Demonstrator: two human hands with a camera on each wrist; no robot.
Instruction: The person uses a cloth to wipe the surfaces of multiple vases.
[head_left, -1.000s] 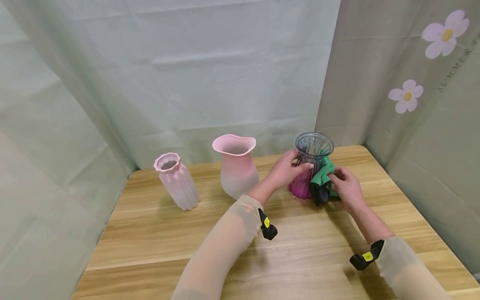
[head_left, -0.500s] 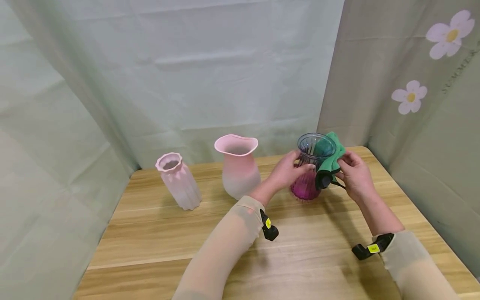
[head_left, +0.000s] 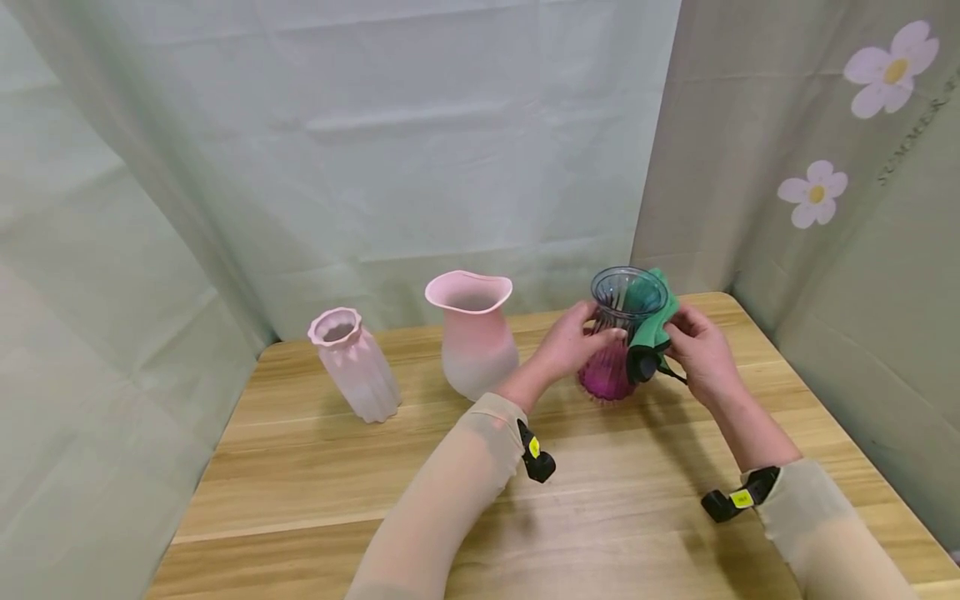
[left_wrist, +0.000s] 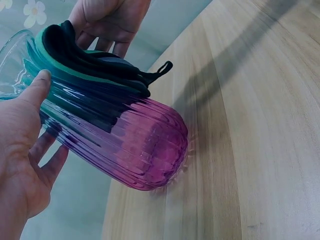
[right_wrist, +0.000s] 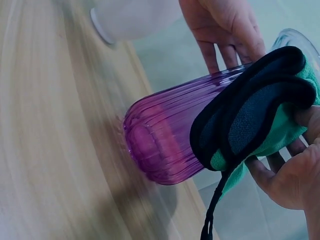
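A ribbed glass vase (head_left: 606,373), blue-grey at its flared rim and magenta at its base, stands at the back right of the table. My left hand (head_left: 566,343) grips it below the rim, with the thumb (left_wrist: 39,86) on the near side and fingers behind. Bunched in my right hand (head_left: 703,350) is a green cloth (head_left: 654,327) with black edging and a loop (right_wrist: 212,210). The cloth lies against the right side of the vase near its neck. In the right wrist view, the folded cloth hides part of the glass.
On the wooden table (head_left: 315,483), a pink-and-white vase (head_left: 480,350) with a wavy rim stands left of the glass one. Further left is a smaller pleated pink vase (head_left: 356,367). Pale curtains (head_left: 420,150) hang behind and at both sides.
My right hand has moved the cloth from low on the vase's right side up toward the rim, then slightly down and inward. My left hand keeps its grip on the vase.
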